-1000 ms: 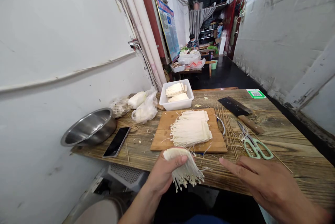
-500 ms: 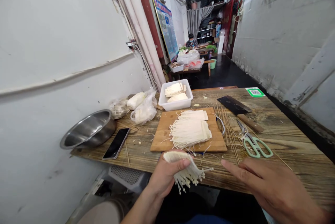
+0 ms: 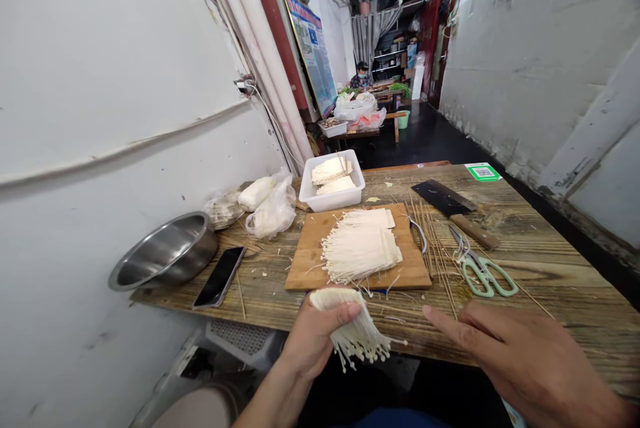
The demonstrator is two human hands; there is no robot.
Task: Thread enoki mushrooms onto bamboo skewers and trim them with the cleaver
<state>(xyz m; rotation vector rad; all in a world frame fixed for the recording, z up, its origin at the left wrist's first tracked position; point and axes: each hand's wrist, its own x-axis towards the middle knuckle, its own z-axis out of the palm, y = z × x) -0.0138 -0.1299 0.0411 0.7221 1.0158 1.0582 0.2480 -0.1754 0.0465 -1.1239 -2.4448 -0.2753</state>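
Observation:
My left hand (image 3: 313, 335) is closed around a flattened bunch of enoki mushrooms (image 3: 357, 335), thumb on top, with the caps hanging down to the right. My right hand (image 3: 520, 348) has its index finger stretched toward the bunch and the other fingers curled in. From that fingertip a thin bamboo skewer (image 3: 397, 309) appears to run left to the mushrooms; the grip on it is hidden under the hand. Just beyond both hands, more enoki mushrooms (image 3: 360, 251) lie in flat sections on a wooden cutting board (image 3: 305, 261).
Loose skewers (image 3: 434, 241), a cleaver (image 3: 445, 198) and green-handled scissors (image 3: 485, 275) lie right of the board. Behind it stands a white tub (image 3: 333, 200) with mushroom pieces. A phone (image 3: 220, 277), a steel bowl (image 3: 165, 251) and plastic bags (image 3: 273, 211) are at left. A person sits far back.
The view has shifted slightly, so the table and its things sit a little further left. Both hands keep nearly the same pose, and the skewer shows more plainly between them.

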